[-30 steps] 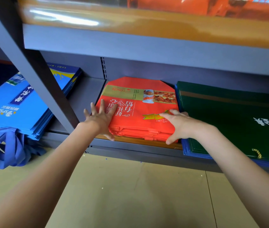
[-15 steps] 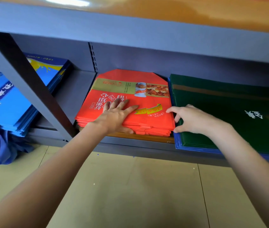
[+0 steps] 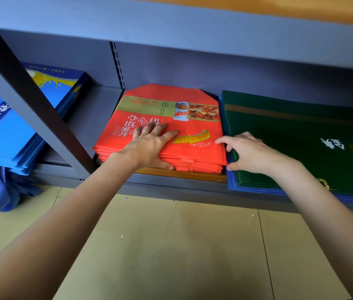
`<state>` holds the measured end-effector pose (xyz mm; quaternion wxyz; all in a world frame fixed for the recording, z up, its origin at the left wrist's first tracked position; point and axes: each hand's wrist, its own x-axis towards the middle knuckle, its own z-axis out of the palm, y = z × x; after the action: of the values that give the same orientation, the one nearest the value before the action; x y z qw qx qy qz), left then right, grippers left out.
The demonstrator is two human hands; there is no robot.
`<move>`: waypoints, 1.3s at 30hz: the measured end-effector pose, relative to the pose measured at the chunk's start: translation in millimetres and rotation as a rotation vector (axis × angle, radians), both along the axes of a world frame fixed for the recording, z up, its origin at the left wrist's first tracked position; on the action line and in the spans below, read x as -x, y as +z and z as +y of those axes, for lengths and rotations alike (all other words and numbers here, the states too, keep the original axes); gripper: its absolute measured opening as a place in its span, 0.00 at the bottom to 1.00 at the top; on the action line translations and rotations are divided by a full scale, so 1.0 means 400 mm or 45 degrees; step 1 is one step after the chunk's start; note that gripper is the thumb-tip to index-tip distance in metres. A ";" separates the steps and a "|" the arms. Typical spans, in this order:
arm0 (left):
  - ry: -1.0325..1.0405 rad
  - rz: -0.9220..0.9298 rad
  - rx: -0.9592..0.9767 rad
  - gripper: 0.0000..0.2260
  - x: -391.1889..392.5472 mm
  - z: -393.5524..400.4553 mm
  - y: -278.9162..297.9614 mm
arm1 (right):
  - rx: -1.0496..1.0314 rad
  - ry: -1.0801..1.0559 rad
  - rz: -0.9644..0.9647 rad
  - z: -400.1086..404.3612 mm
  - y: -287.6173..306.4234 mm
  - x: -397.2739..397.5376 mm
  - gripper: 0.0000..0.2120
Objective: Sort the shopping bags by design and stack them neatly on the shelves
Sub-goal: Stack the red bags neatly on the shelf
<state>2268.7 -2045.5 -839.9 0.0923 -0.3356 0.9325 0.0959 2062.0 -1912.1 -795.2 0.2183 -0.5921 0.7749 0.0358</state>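
**Both hands on the red bags**

Flat and spread, the left hand (image 3: 149, 146) presses down on top of the stack of red bags (image 3: 167, 118), its fingers straight across the printed face and its thumb lying along the stack's front edge. Just to the right of it, the right hand (image 3: 249, 152) holds the stack's near right corner, forefinger stretched over the top sheet and thumb curled under against the side, so the corner sits pinched between them.

Under both hands the red stack lies on the lower shelf (image 3: 97, 109), its far end close to the back wall. Touching the right hand's far side is a pile of green bags (image 3: 301, 135), resting on blue ones whose edges show beneath. Well to the left of the left hand, beyond a slanted grey post (image 3: 26, 98), lies a pile of blue bags (image 3: 4, 131). Below the arms is a tan floor (image 3: 171, 252).
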 end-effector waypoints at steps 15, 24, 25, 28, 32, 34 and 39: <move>0.042 0.017 0.047 0.45 -0.009 0.006 -0.022 | 0.153 0.076 0.081 0.005 -0.043 -0.018 0.33; 0.003 0.107 0.042 0.43 -0.007 0.005 -0.016 | 0.223 0.094 0.210 0.003 -0.038 -0.027 0.33; -0.003 0.107 0.044 0.43 -0.006 0.007 -0.015 | 0.234 0.098 0.227 0.004 -0.039 -0.028 0.33; -0.018 0.141 0.040 0.41 -0.007 0.004 -0.008 | 0.240 0.090 0.218 0.006 -0.030 -0.015 0.30; -0.031 0.141 0.050 0.39 -0.024 -0.008 -0.003 | 0.225 0.120 0.206 0.002 -0.029 -0.003 0.30; -0.017 0.123 0.037 0.39 -0.030 -0.009 -0.005 | 0.225 0.123 0.203 0.000 -0.036 -0.005 0.30; -0.025 0.091 0.009 0.39 -0.027 -0.010 0.002 | 0.161 0.145 0.102 0.000 -0.030 0.007 0.33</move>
<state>2279.5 -2049.5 -839.2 0.0586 -0.3230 0.9389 0.1035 2059.2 -1912.1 -807.4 0.1470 -0.6459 0.7488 0.0227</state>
